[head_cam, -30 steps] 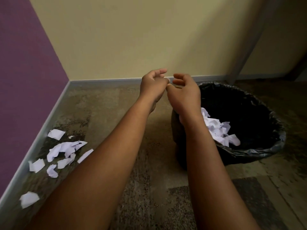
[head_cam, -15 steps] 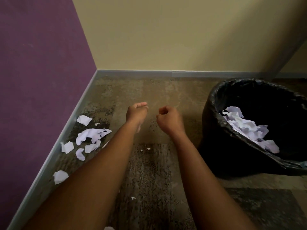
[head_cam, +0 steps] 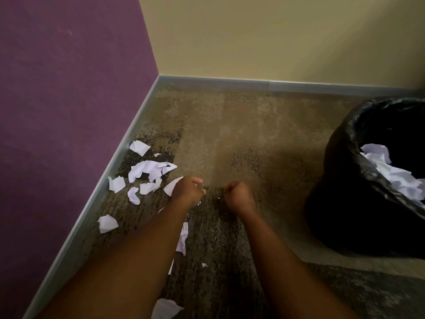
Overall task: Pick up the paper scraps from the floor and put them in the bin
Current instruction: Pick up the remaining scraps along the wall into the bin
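Head view: a mottled brown carpet floor (head_cam: 241,125) is bounded by a purple wall (head_cam: 69,88) on the left and a cream wall (head_cam: 276,38) behind, both edged by a grey skirting board (head_cam: 128,143). Open carpet is seen between the hands and the far corner. Torn white paper scraps (head_cam: 147,170) are scattered along the left skirting, just left of the left hand (head_cam: 187,192), whose fingers are loosely curled with nothing seen held. The right hand (head_cam: 239,195) is curled into a fist; contents cannot be told. A black-lined round bin (head_cam: 340,180), holding white scraps, stands at the right, well apart from both hands.
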`<state>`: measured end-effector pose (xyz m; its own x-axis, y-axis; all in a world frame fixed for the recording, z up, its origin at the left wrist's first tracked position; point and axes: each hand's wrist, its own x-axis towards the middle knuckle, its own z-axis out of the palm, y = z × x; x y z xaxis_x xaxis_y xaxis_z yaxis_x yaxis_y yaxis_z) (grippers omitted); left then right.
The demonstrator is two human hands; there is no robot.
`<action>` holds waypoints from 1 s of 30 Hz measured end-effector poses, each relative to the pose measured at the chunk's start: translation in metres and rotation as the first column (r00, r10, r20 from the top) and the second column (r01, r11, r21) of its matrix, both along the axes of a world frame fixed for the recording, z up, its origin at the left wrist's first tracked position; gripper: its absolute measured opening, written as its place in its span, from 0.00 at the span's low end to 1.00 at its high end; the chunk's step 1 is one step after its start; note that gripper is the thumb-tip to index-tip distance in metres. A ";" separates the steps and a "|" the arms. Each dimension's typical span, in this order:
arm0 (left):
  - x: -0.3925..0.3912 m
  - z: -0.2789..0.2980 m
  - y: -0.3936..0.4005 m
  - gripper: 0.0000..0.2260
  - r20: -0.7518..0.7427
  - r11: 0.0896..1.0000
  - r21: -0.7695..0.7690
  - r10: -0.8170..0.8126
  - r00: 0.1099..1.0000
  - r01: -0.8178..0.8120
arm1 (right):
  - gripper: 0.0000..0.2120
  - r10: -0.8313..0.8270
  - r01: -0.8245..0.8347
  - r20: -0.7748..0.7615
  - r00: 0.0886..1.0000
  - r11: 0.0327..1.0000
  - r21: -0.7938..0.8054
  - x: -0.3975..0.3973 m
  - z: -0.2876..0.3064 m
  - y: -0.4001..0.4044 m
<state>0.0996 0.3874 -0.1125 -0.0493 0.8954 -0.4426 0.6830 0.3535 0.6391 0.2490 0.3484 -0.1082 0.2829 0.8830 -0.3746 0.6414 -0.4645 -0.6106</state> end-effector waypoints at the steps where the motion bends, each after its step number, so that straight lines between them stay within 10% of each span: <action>1: -0.002 -0.004 -0.001 0.16 -0.027 0.999 -0.008 -0.034 0.999 0.033 | 0.10 -0.002 0.002 0.015 1.000 1.000 0.004 0.000 -0.006 -0.002; 14: -0.023 -0.032 -0.020 0.06 -0.083 0.994 0.111 0.011 0.997 -0.001 | 0.14 0.173 -0.180 0.061 0.983 0.974 0.140 -0.001 -0.047 -0.004; 24: -0.048 -0.028 -0.009 0.36 -0.130 0.984 0.149 0.122 0.984 -0.102 | 0.15 0.123 -0.124 0.020 0.992 0.984 0.131 -0.005 -0.053 0.000; 30: -0.050 -0.032 -0.004 0.28 -0.181 0.991 0.061 0.127 0.975 -0.118 | 0.18 0.060 -0.062 0.017 0.998 0.985 0.163 -0.010 -0.057 -0.004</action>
